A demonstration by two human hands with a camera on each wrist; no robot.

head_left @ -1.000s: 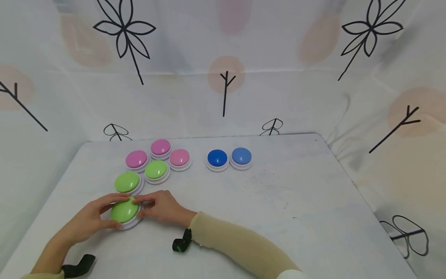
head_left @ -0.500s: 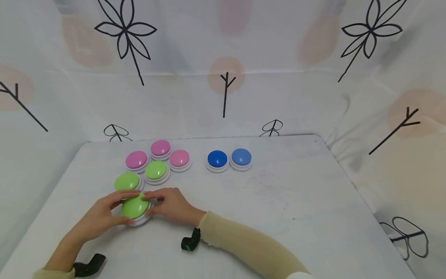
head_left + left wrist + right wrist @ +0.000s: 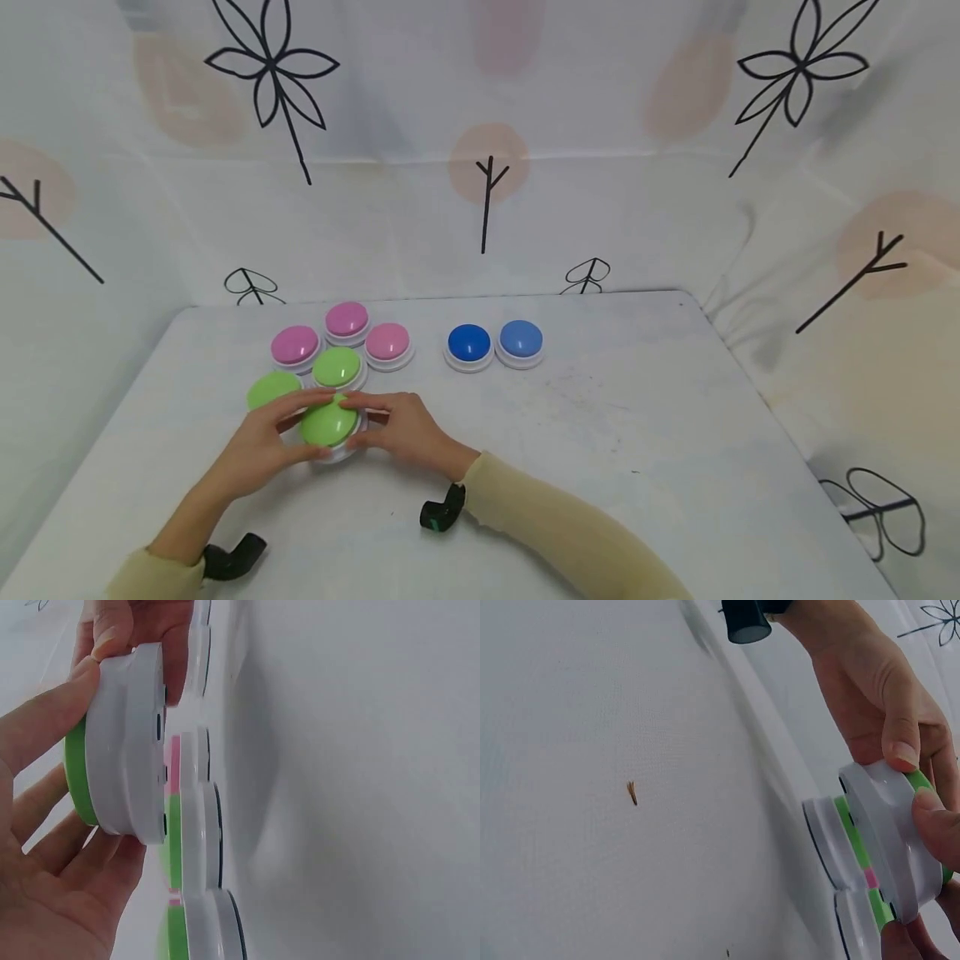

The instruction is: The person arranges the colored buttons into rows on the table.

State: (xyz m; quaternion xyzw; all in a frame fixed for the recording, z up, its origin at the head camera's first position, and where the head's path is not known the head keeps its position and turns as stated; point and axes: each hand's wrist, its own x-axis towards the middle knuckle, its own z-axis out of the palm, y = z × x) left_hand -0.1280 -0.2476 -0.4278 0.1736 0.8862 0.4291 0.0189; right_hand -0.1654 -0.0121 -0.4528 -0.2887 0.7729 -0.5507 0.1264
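Between both hands is a green push button [image 3: 327, 427] with a round white base. My left hand [image 3: 258, 446] grips its left side, thumb at the front and fingers at the back. On the right side, my right hand [image 3: 408, 433] pinches the rim with thumb and fingers. The left wrist view shows the button's white base [image 3: 124, 750] lifted off the table. Just behind it sit two more green buttons, one at the left [image 3: 273, 390] partly covered by my left fingers, the other [image 3: 337, 367] straight behind.
Three pink buttons [image 3: 387, 342] stand in a cluster behind the green ones. Two blue buttons [image 3: 468, 343] stand side by side further right. The white table [image 3: 600, 467] ends at a patterned cloth backdrop [image 3: 390, 225].
Both hands have carried the green button to the right and slightly back, from in front of the left green button to in front of the other one. The standing buttons have not moved.
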